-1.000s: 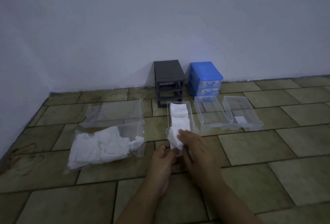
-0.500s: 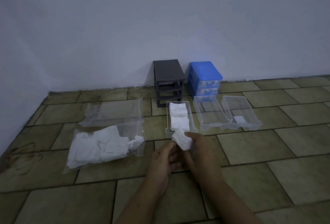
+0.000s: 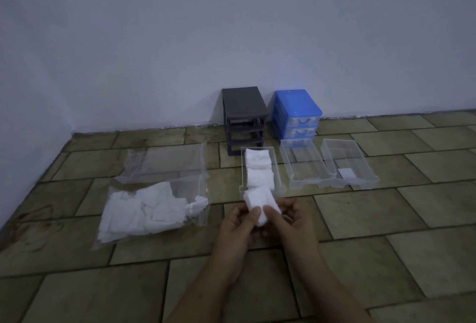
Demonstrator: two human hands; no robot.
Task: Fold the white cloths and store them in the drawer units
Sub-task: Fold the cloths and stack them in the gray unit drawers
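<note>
Both hands hold one small folded white cloth point(image 3: 258, 200) above the tiled floor, just in front of a clear drawer point(image 3: 276, 168). My left hand point(image 3: 238, 230) pinches its near left side and my right hand point(image 3: 292, 219) grips its right side. Two folded white cloths point(image 3: 258, 168) lie inside that drawer. A clear plastic bag point(image 3: 164, 165) with a heap of white cloths point(image 3: 141, 209) lies to the left. By the wall stand a dark grey drawer unit point(image 3: 243, 114), its slots empty, and a blue drawer unit point(image 3: 297, 114).
Two more clear drawers lie on the floor to the right: an empty one point(image 3: 301, 165) and one point(image 3: 347, 165) with a small white piece in it. The wall runs close behind the units and along the left side.
The cloth has been folded smaller between my hands and drawn back a little from the drawer's front edge toward me. My left hand has come up onto it.
</note>
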